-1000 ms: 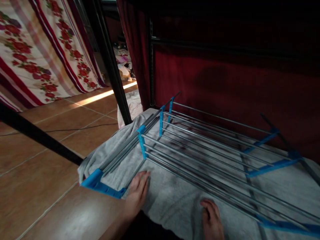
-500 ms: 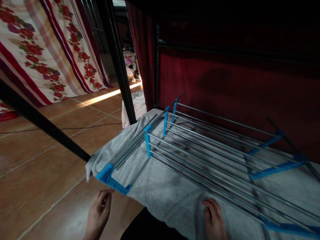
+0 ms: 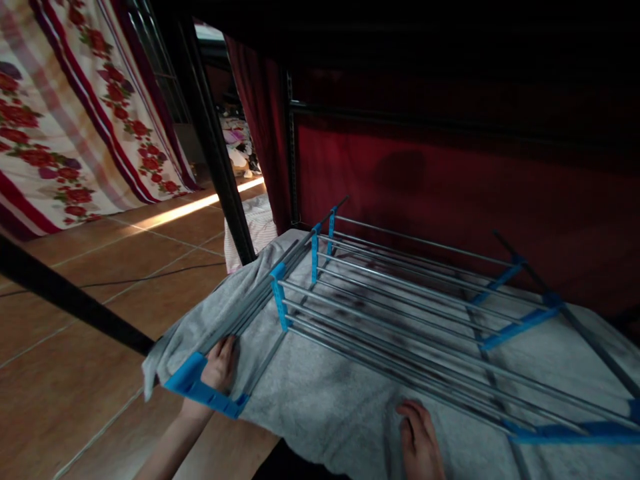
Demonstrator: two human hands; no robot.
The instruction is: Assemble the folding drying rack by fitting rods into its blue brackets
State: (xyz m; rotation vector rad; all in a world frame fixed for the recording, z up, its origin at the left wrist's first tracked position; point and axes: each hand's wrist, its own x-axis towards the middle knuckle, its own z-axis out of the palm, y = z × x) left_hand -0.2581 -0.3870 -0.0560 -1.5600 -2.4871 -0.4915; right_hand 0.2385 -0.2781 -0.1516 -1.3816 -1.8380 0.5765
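A clothes drying rack [image 3: 400,327] of thin grey metal tubes and blue plastic brackets lies on the grey cloth. My left hand [image 3: 220,368] reaches past the blue corner bracket [image 3: 187,381] at the rack's near left. Its fingers are bent together against the bundled grey tubes [image 3: 253,300] just behind that bracket, which crosses in front of my wrist. How firmly they grip is partly hidden. My right hand [image 3: 421,437] is low over the cloth in front of the rack, loosely curled with thumb and fingers apart and nothing in it.
The grey cloth [image 3: 325,387] covers a low surface inside a black metal frame [image 3: 215,133]. Dark red fabric [image 3: 450,193] hangs behind. To the left are a tiled floor [image 3: 65,340], a cable across it and a floral curtain [image 3: 105,100].
My left hand has moved forward past the blue corner bracket to the bundled tubes. My right hand stays nearly where it was. The view has shifted slightly right.
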